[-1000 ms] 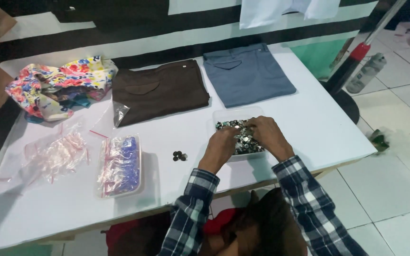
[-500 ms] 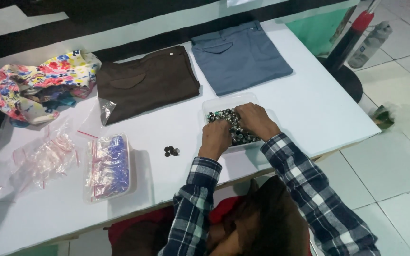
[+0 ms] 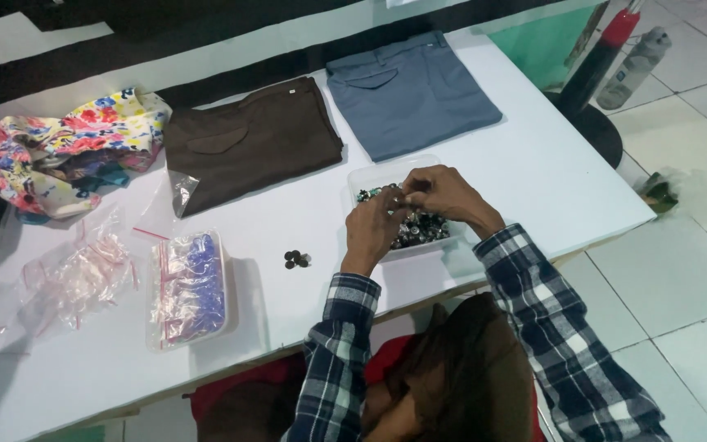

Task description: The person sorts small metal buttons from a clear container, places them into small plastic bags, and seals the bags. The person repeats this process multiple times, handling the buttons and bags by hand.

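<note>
At the centre of the frame, small metal buttons [image 3: 419, 227] in a clear plastic tray [image 3: 366, 175] are pinched by the left hand [image 3: 372, 229] and right hand [image 3: 443, 193], fingers together, while a clear bag of blue pieces [image 3: 190, 286] is seen at lower left.

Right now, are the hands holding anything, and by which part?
Both hands, left hand and right hand, meet fingertips over the clear tray of small metal pieces. They seem to pinch something tiny; too small to tell what or where.

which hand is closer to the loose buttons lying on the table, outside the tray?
Left. The left hand sits just right of the loose buttons; the right hand is farther right, over the clear tray.
</note>
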